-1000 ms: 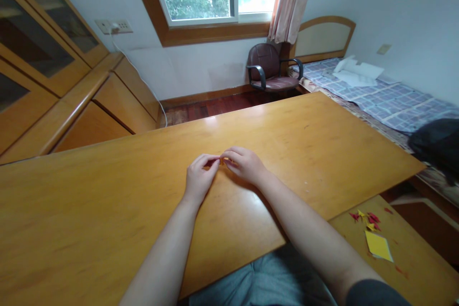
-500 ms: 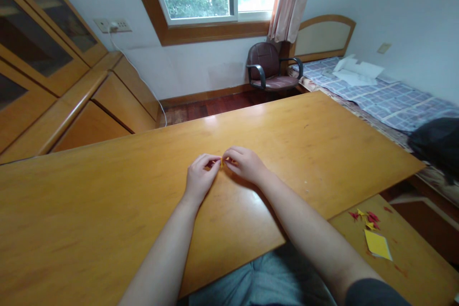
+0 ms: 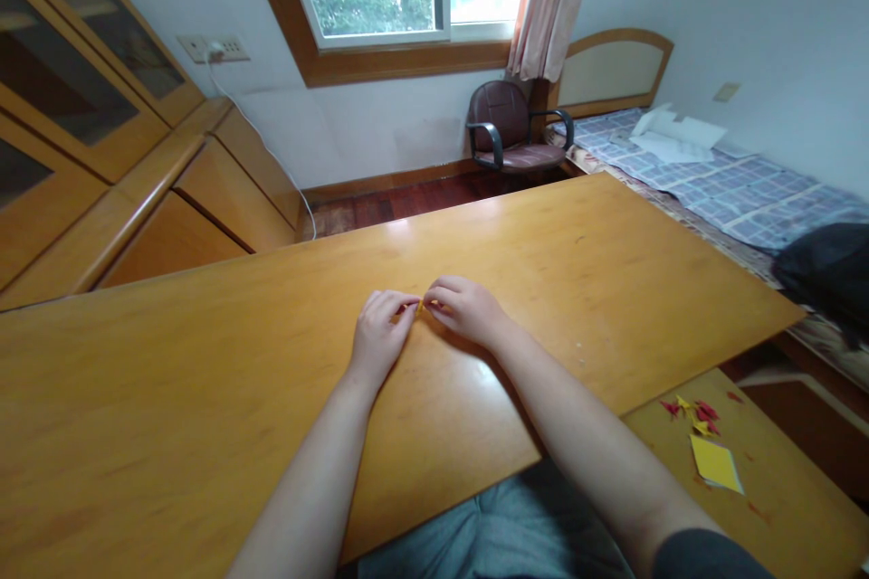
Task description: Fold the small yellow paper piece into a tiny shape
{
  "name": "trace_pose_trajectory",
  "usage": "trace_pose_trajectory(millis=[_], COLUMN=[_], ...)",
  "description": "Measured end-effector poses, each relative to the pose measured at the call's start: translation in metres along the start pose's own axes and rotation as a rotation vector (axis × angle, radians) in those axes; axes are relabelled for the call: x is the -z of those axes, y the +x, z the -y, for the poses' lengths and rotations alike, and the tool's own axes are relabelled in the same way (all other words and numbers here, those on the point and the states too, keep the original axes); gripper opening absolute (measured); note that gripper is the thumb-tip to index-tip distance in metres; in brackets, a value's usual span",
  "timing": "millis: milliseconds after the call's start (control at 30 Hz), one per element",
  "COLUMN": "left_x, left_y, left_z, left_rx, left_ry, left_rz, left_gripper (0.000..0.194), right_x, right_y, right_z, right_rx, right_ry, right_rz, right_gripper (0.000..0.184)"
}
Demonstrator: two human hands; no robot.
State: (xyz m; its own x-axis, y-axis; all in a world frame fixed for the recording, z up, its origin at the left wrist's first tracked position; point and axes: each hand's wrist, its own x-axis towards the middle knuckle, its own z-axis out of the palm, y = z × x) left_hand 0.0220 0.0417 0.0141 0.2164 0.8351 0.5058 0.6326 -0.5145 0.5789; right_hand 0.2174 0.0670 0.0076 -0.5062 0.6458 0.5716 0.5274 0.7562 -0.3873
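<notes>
Both hands meet above the middle of the wooden table (image 3: 224,380). Between the fingertips is a small piece of folded yellow paper (image 3: 420,306), mostly covered by the fingers. My left hand (image 3: 381,330) pinches it from the left with thumb and index finger. From the other side, my right hand (image 3: 463,308) holds it with bent fingers and thumb. The paper's exact shape is too small to make out.
On a lower surface at the right lie several small red and yellow folded paper pieces (image 3: 693,414) and a stack of yellow paper (image 3: 716,463). Beyond the table stand a maroon armchair (image 3: 506,122) and a bed (image 3: 740,185). A wooden cabinet (image 3: 142,190) lines the left.
The fingers have shifted very slightly around the yellow paper, and a little less of it shows. Everything else looks the same.
</notes>
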Motion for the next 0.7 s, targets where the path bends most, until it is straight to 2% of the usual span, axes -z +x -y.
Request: trace_pose_trajectory(millis=[200, 467, 700], left_x=[0.001, -0.001, -0.003], left_y=[0.002, 0.002, 0.001], left_z=[0.001, 0.009, 0.013], left_rx=[0.067, 0.312, 0.421], left_ry=[-0.004, -0.237, -0.359], left_rz=[-0.03, -0.053, -0.098], left_gripper=[0.015, 0.017, 0.021], right_x=[0.001, 0.004, 0.006], right_y=[0.0, 0.001, 0.0], right_z=[-0.001, -0.001, 0.0], right_rx=[0.032, 0.057, 0.052], right_ry=[-0.043, -0.033, -0.021], right_rz=[0.009, 0.018, 0.02], right_gripper=[0.009, 0.011, 0.011])
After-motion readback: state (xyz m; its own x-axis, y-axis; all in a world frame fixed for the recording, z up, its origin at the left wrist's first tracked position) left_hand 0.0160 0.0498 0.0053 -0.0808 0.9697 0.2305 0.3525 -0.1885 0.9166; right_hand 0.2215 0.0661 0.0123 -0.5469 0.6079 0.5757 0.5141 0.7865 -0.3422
